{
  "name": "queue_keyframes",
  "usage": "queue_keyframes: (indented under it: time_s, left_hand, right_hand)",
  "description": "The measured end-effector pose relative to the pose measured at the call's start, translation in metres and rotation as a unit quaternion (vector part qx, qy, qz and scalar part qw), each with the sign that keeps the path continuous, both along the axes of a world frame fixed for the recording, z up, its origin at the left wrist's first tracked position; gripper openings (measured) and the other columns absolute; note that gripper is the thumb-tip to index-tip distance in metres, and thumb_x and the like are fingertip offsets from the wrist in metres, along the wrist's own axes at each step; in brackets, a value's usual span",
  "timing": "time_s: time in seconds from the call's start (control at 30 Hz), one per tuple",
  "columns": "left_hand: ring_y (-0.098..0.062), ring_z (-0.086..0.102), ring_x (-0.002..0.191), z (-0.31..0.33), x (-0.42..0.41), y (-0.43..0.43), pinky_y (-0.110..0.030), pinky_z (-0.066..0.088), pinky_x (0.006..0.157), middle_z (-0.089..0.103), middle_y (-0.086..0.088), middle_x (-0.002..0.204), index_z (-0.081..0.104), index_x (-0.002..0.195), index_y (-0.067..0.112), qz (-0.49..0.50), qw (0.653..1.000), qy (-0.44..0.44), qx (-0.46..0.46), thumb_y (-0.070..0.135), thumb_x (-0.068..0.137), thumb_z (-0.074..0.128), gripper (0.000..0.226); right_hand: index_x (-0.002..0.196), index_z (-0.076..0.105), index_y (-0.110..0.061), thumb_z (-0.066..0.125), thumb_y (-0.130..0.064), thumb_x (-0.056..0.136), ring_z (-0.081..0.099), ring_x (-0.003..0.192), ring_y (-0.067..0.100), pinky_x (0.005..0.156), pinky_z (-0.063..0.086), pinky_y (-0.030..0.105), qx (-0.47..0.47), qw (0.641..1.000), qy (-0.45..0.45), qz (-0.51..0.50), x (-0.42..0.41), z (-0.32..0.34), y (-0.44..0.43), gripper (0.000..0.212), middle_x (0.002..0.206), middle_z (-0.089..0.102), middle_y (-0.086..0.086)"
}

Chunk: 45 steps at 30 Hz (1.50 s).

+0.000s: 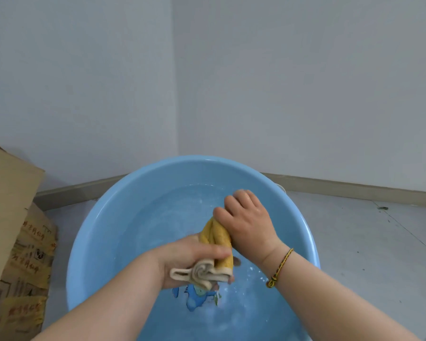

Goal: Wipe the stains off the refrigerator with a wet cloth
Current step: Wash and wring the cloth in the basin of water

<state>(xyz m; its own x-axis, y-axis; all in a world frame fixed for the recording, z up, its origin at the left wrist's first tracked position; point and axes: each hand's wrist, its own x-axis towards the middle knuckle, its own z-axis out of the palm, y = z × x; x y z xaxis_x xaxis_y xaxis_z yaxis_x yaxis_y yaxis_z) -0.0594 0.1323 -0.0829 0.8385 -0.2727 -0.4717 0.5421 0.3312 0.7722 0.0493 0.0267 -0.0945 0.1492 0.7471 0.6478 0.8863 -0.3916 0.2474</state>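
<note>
One yellow cloth [215, 238] with a pale beige edge is held over one round blue basin [103, 217] that stands on the floor in a corner of the room; it is twisted into a thick roll just above the shallow water [162, 217]. Both hands are closed around it. The left hand [194, 257] grips the near end, where the beige hem bunches out past the fingers, and the right hand [246, 217] grips the far end with knuckles up. The cloth looks soaked, so it will likely be soft, limp and heavier than when dry, and rather slippery. It has no stiffness of its own and will sag and drip unless bunched. Taking it by both ends, as here, seems the best hold for squeezing water out. For wiping, a folded pad held in one palm would probably serve better. The refrigerator is not in view, so the wiping itself appears not yet begun, and the step in hand seems to be wringing. A single braided bracelet [279, 268] sits on the right wrist. At the left edge stand what look like two cardboard boxes [10, 217], one plain and one printed, near the basin but not touching it.
</note>
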Motion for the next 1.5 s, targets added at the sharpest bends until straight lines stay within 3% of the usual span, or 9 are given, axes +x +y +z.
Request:
queue_keyframes:
  time_s: [0.13, 0.3, 0.5, 0.6, 0.7, 0.83, 1.1, 1.3, 1.5]
  left_hand:
    - [-0.017, 0.035, 0.044, -0.002, 0.009, 0.003, -0.023, 0.026, 0.046, 0.038, 0.0, 0.046, 0.036, 0.06, 0.009, -0.175, 0.947, -0.007, 0.271, 0.011, 0.072, 0.056, 0.023]
    - [-0.022, 0.059, 0.083, -0.008, 0.019, -0.009, -0.024, 0.037, 0.06, 0.059, 0.0, 0.088, 0.047, 0.1, 0.018, -0.142, 0.705, -0.061, 0.692, 0.015, 0.079, 0.054, 0.022]
    - [-0.016, 0.062, 0.065, -0.009, 0.026, 0.009, -0.022, 0.032, 0.045, 0.063, 0.003, 0.07, 0.064, 0.077, 0.017, -0.012, 0.52, -0.337, 0.785, 0.02, 0.044, 0.083, 0.039]
    - [-0.019, 0.06, 0.056, -0.017, 0.027, 0.007, -0.023, 0.033, 0.059, 0.062, 0.002, 0.063, 0.065, 0.064, 0.019, 0.032, 0.528, -0.364, 0.767, 0.023, 0.021, 0.087, 0.048]
    - [-0.029, 0.037, 0.128, -0.009, 0.023, -0.002, -0.034, 0.022, 0.103, 0.033, -0.013, 0.143, 0.049, 0.126, 0.025, 0.135, 0.609, -0.175, 0.762, 0.029, 0.056, 0.083, 0.078]
    - [-0.023, 0.041, 0.12, 0.002, 0.013, -0.016, -0.037, 0.038, 0.093, 0.033, -0.004, 0.139, 0.011, 0.144, 0.031, 0.327, 0.919, 0.052, 0.212, 0.028, 0.071, 0.075, 0.097]
    - [-0.008, 0.052, 0.036, -0.003, 0.025, 0.001, -0.015, 0.046, 0.044, 0.052, 0.001, 0.048, 0.044, 0.061, 0.015, 0.483, 0.865, 0.05, -0.126, 0.016, 0.088, 0.055, 0.029]
    - [-0.006, 0.043, 0.032, 0.014, 0.038, 0.001, -0.011, 0.038, 0.038, 0.044, 0.007, 0.037, 0.045, 0.059, 0.016, 0.538, 0.838, -0.053, -0.082, 0.022, 0.086, 0.058, 0.03]
    - [-0.007, 0.037, 0.028, 0.016, 0.035, 0.005, -0.013, 0.032, 0.037, 0.038, 0.007, 0.035, 0.038, 0.054, 0.017, 0.558, 0.824, -0.067, -0.072, 0.028, 0.086, 0.058, 0.039]
  right_hand:
    - [0.07, 0.054, -0.023, 0.05, -0.003, 0.054, 0.045, 0.047, 0.016, 0.041, 0.017, 0.018, -0.156, 0.988, 0.007, 0.001, 0.0, 0.0, -0.006, 0.026, 0.086, 0.051, 0.0]
    - [0.076, 0.057, -0.022, 0.069, -0.018, 0.067, 0.061, 0.066, 0.022, 0.041, 0.016, 0.019, -0.328, 0.91, 0.236, -0.095, -0.013, 0.01, 0.0, 0.016, 0.074, 0.062, -0.002]
    - [0.057, 0.043, -0.017, 0.061, -0.008, 0.073, 0.043, 0.052, 0.014, 0.046, 0.034, 0.021, -0.188, 0.729, 0.643, -0.141, -0.012, 0.022, -0.003, 0.026, 0.052, 0.045, -0.003]
    - [0.06, 0.048, -0.016, 0.066, -0.009, 0.073, 0.042, 0.051, 0.013, 0.044, 0.031, 0.018, -0.14, 0.652, 0.727, -0.164, -0.014, 0.029, -0.006, 0.023, 0.055, 0.046, -0.002]
    - [0.06, 0.042, -0.019, 0.058, -0.013, 0.075, 0.049, 0.061, 0.018, 0.05, 0.036, 0.022, -0.146, 0.735, 0.629, -0.207, -0.012, 0.029, -0.003, 0.023, 0.061, 0.052, -0.001]
    - [0.067, 0.045, -0.021, 0.068, -0.017, 0.058, 0.056, 0.063, 0.025, 0.048, 0.026, 0.023, -0.15, 0.932, 0.252, -0.213, -0.02, 0.032, 0.005, 0.025, 0.068, 0.061, 0.001]
    - [0.071, 0.064, -0.014, 0.075, -0.007, 0.03, 0.05, 0.04, 0.015, 0.033, 0.026, 0.016, -0.017, 0.985, 0.159, -0.066, -0.05, -0.006, 0.01, 0.043, 0.052, 0.054, -0.004]
    - [0.071, 0.045, -0.019, 0.055, -0.008, 0.077, 0.057, 0.058, 0.018, 0.056, 0.045, 0.027, 0.038, 0.727, 0.666, -0.163, -0.067, 0.014, 0.02, 0.016, 0.058, 0.055, -0.002]
    - [0.053, 0.043, -0.013, 0.055, 0.005, 0.077, 0.037, 0.029, 0.006, 0.036, 0.031, 0.011, 0.025, 0.545, 0.836, -0.055, -0.058, 0.022, 0.023, 0.033, 0.034, 0.042, -0.007]
